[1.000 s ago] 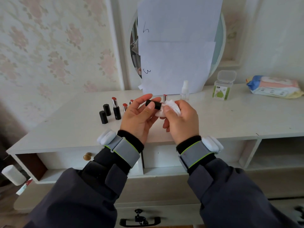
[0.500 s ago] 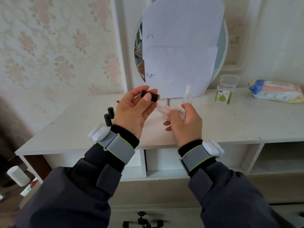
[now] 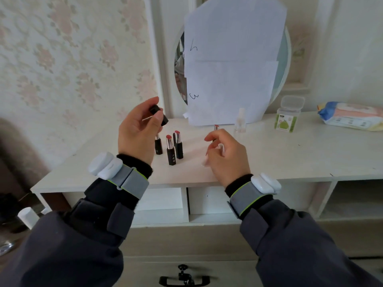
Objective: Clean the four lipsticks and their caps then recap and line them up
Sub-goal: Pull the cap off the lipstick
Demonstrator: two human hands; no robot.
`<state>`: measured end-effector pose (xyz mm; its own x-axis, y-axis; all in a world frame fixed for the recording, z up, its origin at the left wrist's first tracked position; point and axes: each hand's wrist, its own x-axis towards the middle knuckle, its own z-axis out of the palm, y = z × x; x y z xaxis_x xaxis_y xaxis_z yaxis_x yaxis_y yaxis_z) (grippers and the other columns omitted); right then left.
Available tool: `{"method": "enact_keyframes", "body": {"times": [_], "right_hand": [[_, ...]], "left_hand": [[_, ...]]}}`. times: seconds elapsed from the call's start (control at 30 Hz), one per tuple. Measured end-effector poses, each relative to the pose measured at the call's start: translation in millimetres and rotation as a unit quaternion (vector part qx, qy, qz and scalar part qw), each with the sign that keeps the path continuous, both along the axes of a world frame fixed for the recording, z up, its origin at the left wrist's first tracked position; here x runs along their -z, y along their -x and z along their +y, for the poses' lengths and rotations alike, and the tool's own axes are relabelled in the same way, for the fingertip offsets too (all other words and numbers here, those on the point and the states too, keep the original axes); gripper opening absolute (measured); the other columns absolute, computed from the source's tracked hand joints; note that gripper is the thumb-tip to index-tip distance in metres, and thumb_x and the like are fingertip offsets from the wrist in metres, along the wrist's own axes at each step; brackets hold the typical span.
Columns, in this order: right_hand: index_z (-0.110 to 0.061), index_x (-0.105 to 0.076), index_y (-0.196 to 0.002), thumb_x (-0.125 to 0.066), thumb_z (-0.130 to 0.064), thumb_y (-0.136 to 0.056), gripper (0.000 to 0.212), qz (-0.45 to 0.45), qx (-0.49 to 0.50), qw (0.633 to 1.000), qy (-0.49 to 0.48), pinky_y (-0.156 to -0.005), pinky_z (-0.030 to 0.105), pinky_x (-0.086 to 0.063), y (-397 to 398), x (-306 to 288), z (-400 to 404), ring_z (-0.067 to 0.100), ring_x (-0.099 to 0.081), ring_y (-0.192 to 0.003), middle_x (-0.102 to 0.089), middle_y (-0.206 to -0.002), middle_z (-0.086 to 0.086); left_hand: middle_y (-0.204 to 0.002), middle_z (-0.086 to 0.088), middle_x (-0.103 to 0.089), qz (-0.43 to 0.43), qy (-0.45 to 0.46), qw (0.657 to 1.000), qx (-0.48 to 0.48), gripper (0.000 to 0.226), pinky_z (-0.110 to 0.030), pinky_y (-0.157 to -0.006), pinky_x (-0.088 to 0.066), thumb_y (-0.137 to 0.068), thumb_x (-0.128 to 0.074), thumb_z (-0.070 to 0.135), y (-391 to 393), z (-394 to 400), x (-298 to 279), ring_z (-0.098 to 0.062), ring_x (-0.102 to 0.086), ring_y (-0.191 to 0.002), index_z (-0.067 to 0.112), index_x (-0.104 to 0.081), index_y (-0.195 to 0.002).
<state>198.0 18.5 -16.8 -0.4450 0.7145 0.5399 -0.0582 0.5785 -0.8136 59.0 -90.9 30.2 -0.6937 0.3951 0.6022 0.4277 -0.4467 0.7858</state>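
Observation:
My left hand [image 3: 137, 134] is raised above the dresser and pinches a black lipstick cap [image 3: 159, 115] between thumb and fingers. Below it three uncapped lipsticks [image 3: 171, 152] with red tips stand close together in black bases. My right hand [image 3: 227, 157] is lower and to the right, with a crumpled white wipe [image 3: 207, 162] held in its curled fingers. A fourth lipstick [image 3: 216, 128] stands just behind that hand, only its tip showing; whether the fingers touch it I cannot tell. The other caps are hidden.
On the white dresser top [image 3: 290, 154] stand a small clear spray bottle [image 3: 240, 123], a green-labelled clear box [image 3: 288, 117] and a pack of wet wipes [image 3: 352, 116] at far right. Paper sheets cover a round mirror [image 3: 232, 59] behind. Open shelves lie under the top.
My hands have drawn apart. The left one lifted the cap up and to the left, away from the wipe. The right one dropped with the wipe towards the rightmost lipstick.

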Motion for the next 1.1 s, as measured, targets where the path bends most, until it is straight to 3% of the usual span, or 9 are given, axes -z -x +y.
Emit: {"method": "enact_keyframes", "body": {"times": [0.2,0.5,0.67,0.83,1.0,1.1], "right_hand": [[-0.027,-0.067,-0.083,-0.064,-0.039,-0.082,0.012,-0.056,0.023,0.996,-0.069,-0.067,0.033,-0.053,14.8,0.8,0.8,0.012,-0.056,-0.062,-0.06,-0.064,-0.003],[-0.031,-0.069,-0.102,-0.066,-0.051,-0.084,0.027,-0.174,0.004,0.977,-0.12,-0.075,0.035,-0.053,41.3,-6.8,-9.7,0.014,-0.061,-0.078,-0.055,-0.068,-0.013],[-0.03,-0.068,-0.105,-0.062,-0.055,-0.084,0.033,-0.212,0.012,0.967,-0.139,-0.077,0.036,-0.053,54.4,-7.8,-12.2,0.018,-0.064,-0.087,-0.069,-0.087,-0.007],[-0.03,-0.069,-0.108,-0.061,-0.05,-0.087,0.03,-0.233,0.005,0.964,-0.13,-0.08,0.036,-0.053,59.1,-4.7,-11.9,0.018,-0.064,-0.092,-0.07,-0.092,-0.006],[-0.029,-0.069,-0.106,-0.06,-0.049,-0.087,0.029,-0.238,0.003,0.964,-0.118,-0.08,0.036,-0.053,60.2,-2.8,-10.0,0.018,-0.064,-0.091,-0.07,-0.089,-0.006],[-0.029,-0.069,-0.101,-0.057,-0.049,-0.087,0.028,-0.244,-0.003,0.963,-0.111,-0.078,0.037,-0.054,61.7,-0.7,-9.2,0.016,-0.066,-0.086,-0.068,-0.075,-0.004]], "left_hand": [[-0.103,-0.003,-0.069,-0.002,0.05,0.998,-0.042,0.029,-0.034,-0.092,-0.054,-0.095,-0.057,0.008,11.7,0.0,21.9,-0.005,-0.067,-0.087,0.02,-0.062,-0.121],[-0.103,-0.004,-0.069,-0.007,0.057,0.997,-0.05,0.027,-0.023,-0.081,-0.054,-0.096,-0.055,0.009,15.4,3.0,28.9,-0.005,-0.067,-0.087,0.022,-0.062,-0.118],[-0.103,-0.007,-0.068,-0.011,0.061,0.997,-0.037,0.027,-0.02,-0.066,-0.054,-0.096,-0.055,0.008,15.1,6.9,29.7,-0.013,-0.069,-0.089,0.019,-0.062,-0.119],[-0.104,-0.005,-0.069,0.0,0.081,0.997,-0.013,0.028,-0.05,-0.086,-0.055,-0.091,-0.06,0.012,15.9,9.2,34.3,-0.025,-0.07,-0.099,0.032,-0.066,-0.11],[-0.106,-0.006,-0.069,0.012,0.105,0.994,-0.005,0.033,-0.045,-0.094,-0.054,-0.092,-0.06,0.005,14.5,9.6,35.2,-0.021,-0.07,-0.098,0.031,-0.066,-0.11],[-0.104,-0.004,-0.07,0.009,0.119,0.993,0.0,0.033,-0.046,-0.095,-0.053,-0.091,-0.061,0.005,16.3,8.8,38.3,-0.021,-0.069,-0.099,0.033,-0.068,-0.108]]}}
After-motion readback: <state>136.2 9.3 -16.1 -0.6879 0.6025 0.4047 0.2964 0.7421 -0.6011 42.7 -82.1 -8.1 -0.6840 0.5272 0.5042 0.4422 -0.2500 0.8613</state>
